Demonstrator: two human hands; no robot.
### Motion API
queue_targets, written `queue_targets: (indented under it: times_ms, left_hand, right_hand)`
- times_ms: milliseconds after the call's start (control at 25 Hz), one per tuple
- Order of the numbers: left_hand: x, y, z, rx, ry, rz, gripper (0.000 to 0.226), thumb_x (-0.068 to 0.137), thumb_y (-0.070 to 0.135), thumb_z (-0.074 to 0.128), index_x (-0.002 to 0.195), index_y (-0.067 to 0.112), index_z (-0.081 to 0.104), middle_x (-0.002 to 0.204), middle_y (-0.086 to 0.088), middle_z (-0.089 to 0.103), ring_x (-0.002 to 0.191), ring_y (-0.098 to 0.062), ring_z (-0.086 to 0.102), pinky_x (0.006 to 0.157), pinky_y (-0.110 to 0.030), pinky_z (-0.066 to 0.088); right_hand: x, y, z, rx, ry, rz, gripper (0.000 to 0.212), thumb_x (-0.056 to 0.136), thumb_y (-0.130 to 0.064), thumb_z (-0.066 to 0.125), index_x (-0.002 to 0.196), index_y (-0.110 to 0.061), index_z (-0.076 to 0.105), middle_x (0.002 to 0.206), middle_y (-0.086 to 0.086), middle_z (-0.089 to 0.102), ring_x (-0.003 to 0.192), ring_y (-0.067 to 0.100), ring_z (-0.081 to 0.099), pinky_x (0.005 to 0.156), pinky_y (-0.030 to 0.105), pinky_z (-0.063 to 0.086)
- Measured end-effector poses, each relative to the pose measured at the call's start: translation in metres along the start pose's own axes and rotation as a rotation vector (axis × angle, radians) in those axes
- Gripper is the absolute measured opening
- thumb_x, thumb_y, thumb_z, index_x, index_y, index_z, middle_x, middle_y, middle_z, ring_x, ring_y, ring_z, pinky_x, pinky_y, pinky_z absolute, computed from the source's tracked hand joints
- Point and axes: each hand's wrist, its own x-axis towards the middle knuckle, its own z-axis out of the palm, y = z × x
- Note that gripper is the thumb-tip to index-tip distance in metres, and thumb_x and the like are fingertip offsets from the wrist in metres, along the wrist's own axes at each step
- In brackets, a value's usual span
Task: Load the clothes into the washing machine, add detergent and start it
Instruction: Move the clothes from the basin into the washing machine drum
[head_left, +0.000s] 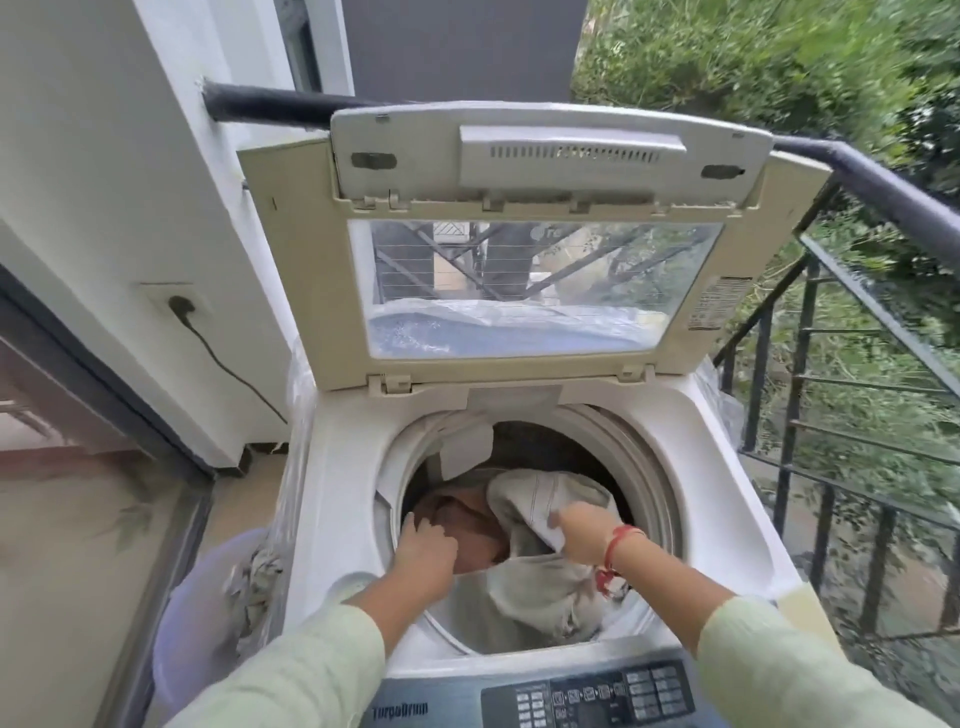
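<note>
Top-loading washing machine (727, 499), lid (311, 270) raised upright. Inside its drum, left hand (426, 548) grips a brown garment (470, 522); right hand (584, 532) pinches a crumpled off-white stitched garment (540, 592), lying lengthwise from drum centre toward near rim.

1. A single wide-angle view is taken from the head, directed forward and downward.
2. The washer (332, 493) is seen closely from above its front edge, the raised lid (540, 291) being faced.
</note>
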Motion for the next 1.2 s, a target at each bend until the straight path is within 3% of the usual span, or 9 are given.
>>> queue_targets:
  times_ms: [80, 160, 360, 560, 640, 760, 880, 1040, 1200]
  left_hand:
    - [0.005, -0.001, 0.007, -0.025, 0.074, 0.000, 0.041, 0.091, 0.029, 0.043, 0.128, 0.013, 0.049, 0.135, -0.014, 0.045, 0.134, -0.033, 0.030, 0.115, -0.051, 0.011]
    - [0.007, -0.001, 0.006, -0.062, 0.113, 0.016, 0.043, 0.093, 0.028, 0.042, 0.132, 0.011, 0.043, 0.141, -0.015, 0.038, 0.141, -0.033, 0.019, 0.116, -0.051, 0.009]
    - [0.014, 0.006, 0.013, -0.130, 0.107, -0.016, 0.054, 0.093, 0.025, 0.041, 0.143, 0.012, 0.026, 0.154, -0.012, 0.018, 0.145, -0.029, 0.005, 0.116, -0.052, 0.006]
    - [0.015, 0.006, 0.014, -0.044, 0.013, -0.033, 0.058, 0.093, 0.027, 0.043, 0.145, 0.011, 0.023, 0.155, -0.015, 0.015, 0.145, -0.031, 0.004, 0.116, -0.054, 0.005]
    - [0.016, 0.006, 0.014, -0.039, -0.004, -0.041, 0.055, 0.092, 0.026, 0.044, 0.143, 0.011, 0.027, 0.153, -0.015, 0.020, 0.145, -0.031, 0.006, 0.116, -0.055, 0.005]
    - [0.019, 0.008, 0.009, -0.109, 0.003, -0.020, 0.054, 0.091, 0.025, 0.047, 0.141, 0.012, 0.030, 0.152, -0.014, 0.021, 0.145, -0.031, 0.007, 0.116, -0.055, 0.006]
    - [0.018, 0.005, -0.003, -0.400, 0.104, -0.007, 0.054, 0.089, 0.036, 0.051, 0.138, 0.019, 0.038, 0.146, -0.008, 0.033, 0.141, -0.027, 0.021, 0.115, -0.049, 0.016]
    - [-0.025, -0.016, -0.029, -0.695, 0.453, -0.003, 0.042, 0.086, 0.041, 0.049, 0.124, 0.024, 0.054, 0.126, 0.001, 0.056, 0.124, -0.019, 0.045, 0.106, -0.039, 0.031]
    - [-0.114, -0.070, -0.014, -0.867, 1.014, -0.226, 0.042, 0.083, 0.040, 0.044, 0.116, 0.018, 0.060, 0.118, 0.002, 0.060, 0.123, -0.018, 0.043, 0.104, -0.035, 0.032]
  right_hand:
    - [0.011, 0.007, 0.008, -0.153, 0.207, 0.114, 0.088, 0.080, -0.018, 0.066, 0.150, -0.015, 0.012, 0.156, 0.022, 0.005, 0.140, 0.043, 0.020, 0.111, 0.047, 0.028]
    - [0.027, 0.012, 0.021, -0.104, -0.016, 0.185, 0.112, 0.073, -0.029, 0.077, 0.150, -0.017, -0.003, 0.156, 0.022, -0.007, 0.143, 0.045, 0.001, 0.115, 0.052, 0.016]
    - [0.059, -0.003, 0.074, -0.054, -0.386, 0.053, 0.106, 0.069, -0.032, 0.075, 0.147, -0.032, 0.003, 0.150, 0.019, 0.027, 0.126, 0.036, 0.043, 0.102, 0.051, 0.038]
    - [0.079, 0.003, 0.088, -0.118, -0.587, -0.086, 0.081, 0.078, -0.038, 0.061, 0.147, -0.026, 0.021, 0.148, 0.010, 0.035, 0.120, 0.031, 0.048, 0.102, 0.051, 0.038]
    - [0.074, 0.012, 0.077, -0.058, -0.470, -0.050, 0.064, 0.079, -0.029, 0.061, 0.138, -0.016, 0.039, 0.137, 0.006, 0.049, 0.103, 0.026, 0.057, 0.097, 0.047, 0.045]
    - [0.078, 0.044, 0.048, -0.032, 0.077, 0.122, 0.040, 0.086, -0.021, 0.049, 0.126, -0.019, 0.052, 0.128, 0.004, 0.055, 0.114, 0.026, 0.056, 0.093, 0.039, 0.045]
    - [0.065, 0.067, -0.016, 0.190, 0.113, 0.037, 0.035, 0.086, -0.023, 0.051, 0.119, -0.016, 0.059, 0.123, 0.008, 0.062, 0.108, 0.026, 0.060, 0.092, 0.033, 0.048]
    - [0.003, 0.023, -0.059, 0.556, 0.379, -0.151, 0.035, 0.089, -0.027, 0.061, 0.122, -0.017, 0.058, 0.117, 0.004, 0.063, 0.107, 0.019, 0.060, 0.092, 0.029, 0.045]
    - [-0.060, -0.081, -0.045, 0.839, 0.250, -0.508, 0.025, 0.088, -0.025, 0.065, 0.113, -0.023, 0.063, 0.113, -0.007, 0.066, 0.100, 0.007, 0.064, 0.086, 0.018, 0.049]
